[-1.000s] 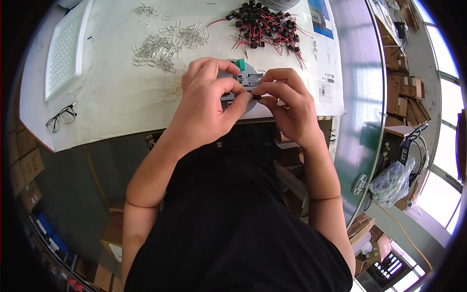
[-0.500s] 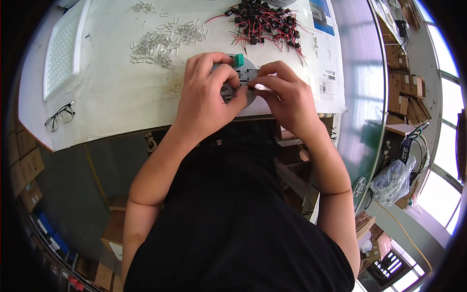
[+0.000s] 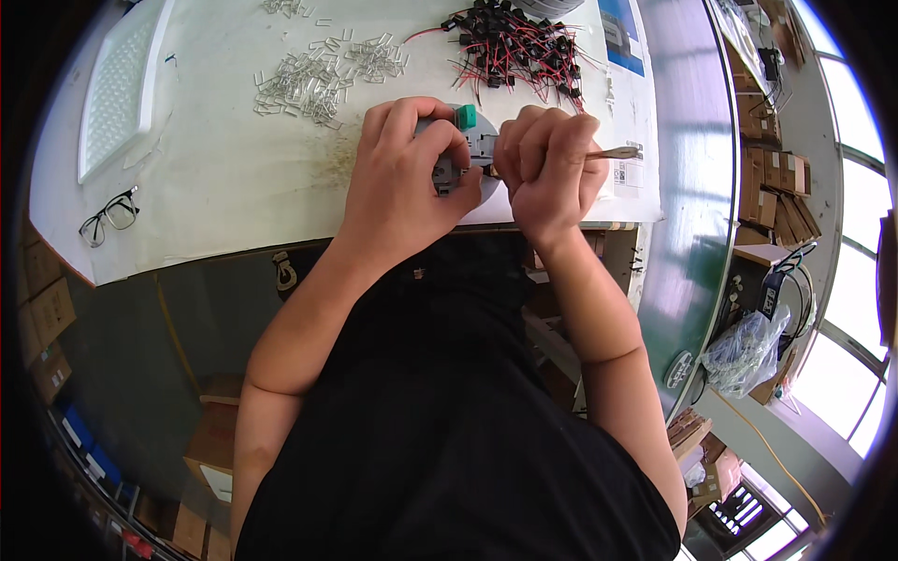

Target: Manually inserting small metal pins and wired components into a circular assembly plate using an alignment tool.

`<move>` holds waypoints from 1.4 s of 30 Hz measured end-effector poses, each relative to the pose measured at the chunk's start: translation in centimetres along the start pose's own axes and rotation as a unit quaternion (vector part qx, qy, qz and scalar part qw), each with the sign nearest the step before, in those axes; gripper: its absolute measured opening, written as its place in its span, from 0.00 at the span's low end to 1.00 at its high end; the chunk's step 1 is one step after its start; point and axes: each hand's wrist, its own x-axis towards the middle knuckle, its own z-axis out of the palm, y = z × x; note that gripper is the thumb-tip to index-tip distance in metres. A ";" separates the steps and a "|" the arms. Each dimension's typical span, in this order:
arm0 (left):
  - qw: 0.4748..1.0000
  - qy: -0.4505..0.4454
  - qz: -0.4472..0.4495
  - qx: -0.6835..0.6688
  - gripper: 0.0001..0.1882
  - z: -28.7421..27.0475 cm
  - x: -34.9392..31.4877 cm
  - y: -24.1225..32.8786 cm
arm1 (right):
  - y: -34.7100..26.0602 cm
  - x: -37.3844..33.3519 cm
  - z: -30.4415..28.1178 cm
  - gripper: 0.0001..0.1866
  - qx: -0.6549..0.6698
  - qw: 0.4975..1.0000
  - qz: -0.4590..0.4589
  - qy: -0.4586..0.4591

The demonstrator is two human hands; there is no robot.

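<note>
Closest to you, your black shirt (image 3: 449, 402) is filling the lower middle, and your forearms (image 3: 309, 323) are reaching past it over the surface (image 3: 234, 187). Near its front edge, between your hands, a round grey device (image 3: 483, 143) is sitting; it is showing a flat grey disc with raised, blocky grey parts and dark slots, and a bright green block (image 3: 465, 116) is standing out at its far side. Your left grip (image 3: 402, 159) is curling round the device's left side and grasping it, while your right grip (image 3: 552, 168) is clenching a slim tool (image 3: 617, 152), its pale end pointing out to the right. A small black piece (image 3: 487, 172) is peeping out between your left thumb and right fist. Off to the left, dark-framed glasses (image 3: 110, 215) are lying; to the right, a white sheet (image 3: 645, 192) is carrying small black print, too small to be read. Farther off, shiny U-shaped pieces (image 3: 304, 89) are lying heaped left of black parts with red wires (image 3: 514, 47), and a blue printed sheet (image 3: 621, 37) is lying beyond, its lettering illegible.
</note>
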 end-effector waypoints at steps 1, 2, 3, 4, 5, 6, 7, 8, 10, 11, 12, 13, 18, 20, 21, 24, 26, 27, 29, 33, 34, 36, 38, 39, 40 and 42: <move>1.000 0.001 0.008 0.000 0.18 -0.1 0.1 -0.1 | 0.2 -0.1 0.2 0.35 -0.051 0.998 -0.024 -0.017; 1.000 0.003 0.014 0.001 0.22 -0.2 0.0 -0.1 | 0.3 -0.3 0.4 0.34 -0.102 0.993 -0.048 -0.034; 1.000 0.003 0.013 0.000 0.22 -0.4 0.1 0.1 | 0.4 -0.4 0.5 0.34 -0.152 0.984 -0.072 -0.051; 0.999 -0.002 0.025 0.036 0.27 -0.4 0.3 0.5 | 0.4 -0.3 0.4 0.34 -0.152 0.984 -0.072 -0.052; 0.997 -0.006 0.037 0.072 0.33 -0.6 0.5 1.0 | 0.2 0.0 -0.1 0.34 -0.033 0.998 -0.013 -0.048; 0.993 -0.011 0.051 0.107 0.38 -0.9 0.7 1.4 | 0.0 0.4 -0.6 0.33 0.087 0.994 0.045 -0.042; 0.992 -0.011 0.053 0.111 0.38 -1.4 1.1 1.7 | -0.5 1.0 -1.3 0.33 0.209 0.972 0.099 -0.037; 0.993 -0.028 0.060 0.093 0.41 -2.0 1.5 2.1 | -1.7 1.5 -2.1 0.33 0.212 0.972 0.096 -0.038; 0.994 -0.062 0.072 0.053 0.48 -2.9 1.8 2.7 | -5.1 2.1 -3.6 0.31 0.299 0.947 0.101 -0.051; 0.994 -0.063 0.077 0.055 0.48 -3.0 1.6 2.5 | -6.3 1.9 -4.1 0.31 0.300 0.948 0.097 -0.050; 0.996 -0.038 0.087 0.001 0.49 -3.2 1.1 1.9 | -7.4 1.5 -4.3 0.29 0.129 0.984 0.104 -0.065; 0.994 -0.014 0.096 -0.052 0.50 -3.3 0.5 1.2 | -8.1 1.2 -4.4 0.27 -0.045 0.990 0.109 -0.076; 0.999 -0.008 0.029 -0.044 0.52 -2.3 -1.3 0.3 | -6.9 0.7 -2.8 0.22 -0.535 0.814 0.092 -0.206; 0.998 -0.011 0.020 -0.051 0.53 -2.5 -1.1 0.0 | -6.3 0.8 -2.2 0.21 -0.550 0.803 0.088 -0.211; 0.998 -0.012 0.011 -0.060 0.54 -2.7 -0.8 -0.1 | -5.9 0.9 -2.0 0.19 -0.567 0.790 0.084 -0.218; 0.997 -0.031 -0.007 -0.064 0.55 -3.1 -0.7 -0.5 | -5.2 1.4 -1.3 0.18 -0.586 0.772 0.080 -0.231; 0.996 -0.071 -0.017 -0.059 0.56 -3.1 -0.8 -1.0 | -4.9 1.6 -1.0 0.19 -0.598 0.762 0.078 -0.237; 0.995 -0.072 -0.019 -0.060 0.56 -3.1 -0.8 -1.2 | -4.8 1.6 -0.9 0.19 -0.597 0.762 0.079 -0.238; 0.998 -0.048 0.002 -0.049 0.57 -2.9 -0.6 -1.3 | -4.8 1.6 -0.8 0.19 -0.595 0.760 0.087 -0.246; 0.998 -0.037 0.017 -0.039 0.56 -3.0 -0.7 -1.5 | -4.7 1.6 -0.5 0.20 -0.591 0.760 0.096 -0.252; 0.998 -0.037 0.021 -0.036 0.56 -3.0 -0.8 -1.5 | -4.6 1.6 -0.4 0.20 -0.590 0.761 0.098 -0.253; 0.998 -0.037 0.020 -0.038 0.56 -2.9 -0.9 -1.6 | -4.5 1.5 -0.3 0.20 -0.588 0.761 0.099 -0.254; 0.998 -0.035 0.020 -0.040 0.56 -2.7 -0.9 -1.6 | -4.4 1.6 -0.4 0.21 -0.586 0.763 0.097 -0.254; 0.998 -0.035 0.020 -0.041 0.56 -2.7 -0.9 -1.7 | -4.4 1.6 -0.4 0.21 -0.586 0.763 0.097 -0.255; 0.998 -0.032 0.023 -0.040 0.57 -2.6 -0.9 -1.7 | -4.3 1.6 -0.5 0.21 -0.581 0.767 0.097 -0.255; 0.998 -0.028 0.029 -0.038 0.57 -2.6 -0.9 -1.8 | -4.1 1.6 -0.6 0.21 -0.570 0.775 0.097 -0.256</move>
